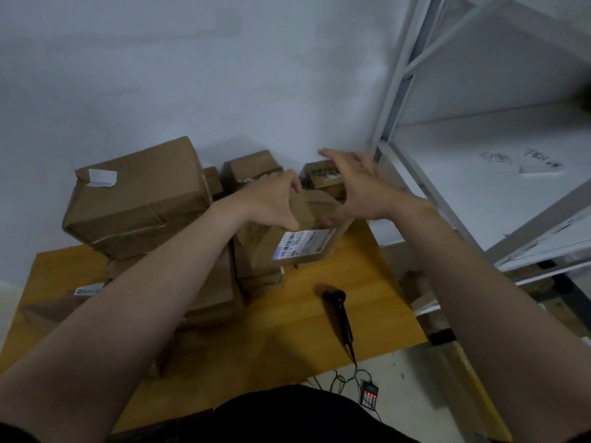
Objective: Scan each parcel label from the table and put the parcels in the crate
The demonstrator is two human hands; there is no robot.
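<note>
A small brown cardboard parcel point(315, 212) with a white label point(302, 243) on its near face is tilted above the pile at the back of the wooden table point(287, 314). My left hand point(271, 203) grips its left top edge. My right hand point(361, 190) is at its right side, fingers spread and curved over it; the thumb touches the parcel's top. A black handheld scanner point(339, 311) lies on the table in front of the parcel, its cable running off the near edge. No crate is in view.
Several more brown parcels are stacked on the table's left and back, the largest point(140, 199) at the back left. A white metal shelf rack point(479, 139) stands to the right. A small charger with red lights point(369, 398) lies on the floor.
</note>
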